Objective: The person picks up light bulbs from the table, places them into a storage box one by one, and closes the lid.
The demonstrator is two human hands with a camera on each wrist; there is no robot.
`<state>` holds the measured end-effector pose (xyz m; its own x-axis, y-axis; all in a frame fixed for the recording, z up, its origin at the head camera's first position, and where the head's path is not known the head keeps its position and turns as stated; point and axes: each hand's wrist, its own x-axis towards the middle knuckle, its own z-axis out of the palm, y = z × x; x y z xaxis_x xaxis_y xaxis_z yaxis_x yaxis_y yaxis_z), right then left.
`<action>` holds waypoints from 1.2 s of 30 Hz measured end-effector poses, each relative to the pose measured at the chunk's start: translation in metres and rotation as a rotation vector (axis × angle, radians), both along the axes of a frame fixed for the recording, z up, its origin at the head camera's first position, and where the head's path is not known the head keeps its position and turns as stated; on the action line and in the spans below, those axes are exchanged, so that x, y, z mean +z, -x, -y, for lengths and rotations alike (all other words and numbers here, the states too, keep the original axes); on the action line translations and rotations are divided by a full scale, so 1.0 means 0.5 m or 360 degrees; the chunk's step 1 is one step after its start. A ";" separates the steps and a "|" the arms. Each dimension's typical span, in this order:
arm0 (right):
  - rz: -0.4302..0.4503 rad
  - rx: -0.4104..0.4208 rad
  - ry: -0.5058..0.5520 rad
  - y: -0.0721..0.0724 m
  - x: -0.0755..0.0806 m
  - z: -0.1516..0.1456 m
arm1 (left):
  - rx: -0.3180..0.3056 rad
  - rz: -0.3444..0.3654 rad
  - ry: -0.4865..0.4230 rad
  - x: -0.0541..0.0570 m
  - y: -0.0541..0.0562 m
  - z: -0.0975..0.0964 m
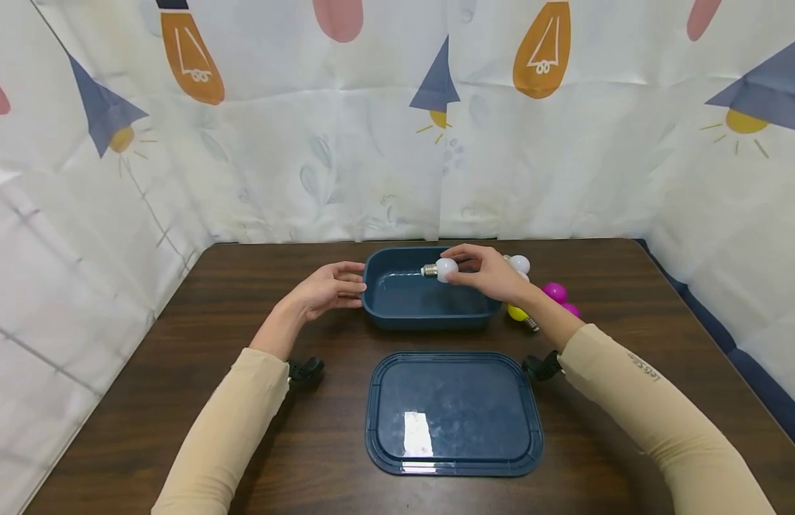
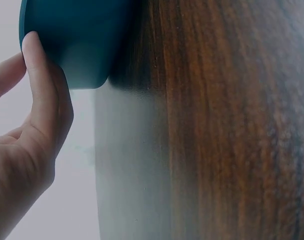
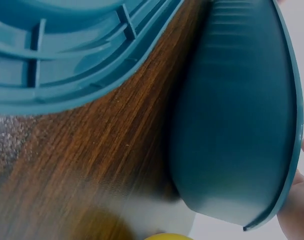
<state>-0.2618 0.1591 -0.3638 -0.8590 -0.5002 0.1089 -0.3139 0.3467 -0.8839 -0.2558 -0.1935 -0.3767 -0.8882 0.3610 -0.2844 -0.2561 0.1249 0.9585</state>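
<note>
A dark blue plastic box (image 1: 429,322) stands near the back of the table. My right hand (image 1: 490,273) holds a white light bulb (image 1: 446,269) between thumb and fingers over the box's inside, its metal screw base pointing left. In the right wrist view, part of the right hand (image 3: 297,210) shows past the box's rim, and the bulb is hidden there. My left hand (image 1: 329,290) touches the left end of the box with its fingers extended. In the left wrist view, its fingertips (image 2: 32,42) are right at the box's rim (image 2: 23,25).
A blue lid (image 1: 454,415) lies on the table in front of the box. To the right of the box are more bulbs: white (image 1: 521,265), yellow (image 1: 517,313) and magenta (image 1: 555,292), partly behind the right forearm. A patterned curtain (image 1: 371,164) hangs behind the table.
</note>
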 end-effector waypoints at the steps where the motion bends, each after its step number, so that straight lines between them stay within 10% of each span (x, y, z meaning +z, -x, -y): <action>1: -0.0007 0.0003 -0.0003 0.000 -0.001 0.000 | 0.0000 0.0003 -0.0006 -0.001 0.000 0.000; 36: -0.0044 -0.0085 -0.0171 0.015 -0.018 0.052 | -0.0015 0.0008 -0.0034 -0.007 0.011 -0.003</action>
<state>-0.2692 0.1332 -0.3727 -0.8823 -0.4637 0.0811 -0.3162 0.4560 -0.8319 -0.2612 -0.1920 -0.3802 -0.8833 0.3753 -0.2808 -0.2598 0.1066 0.9598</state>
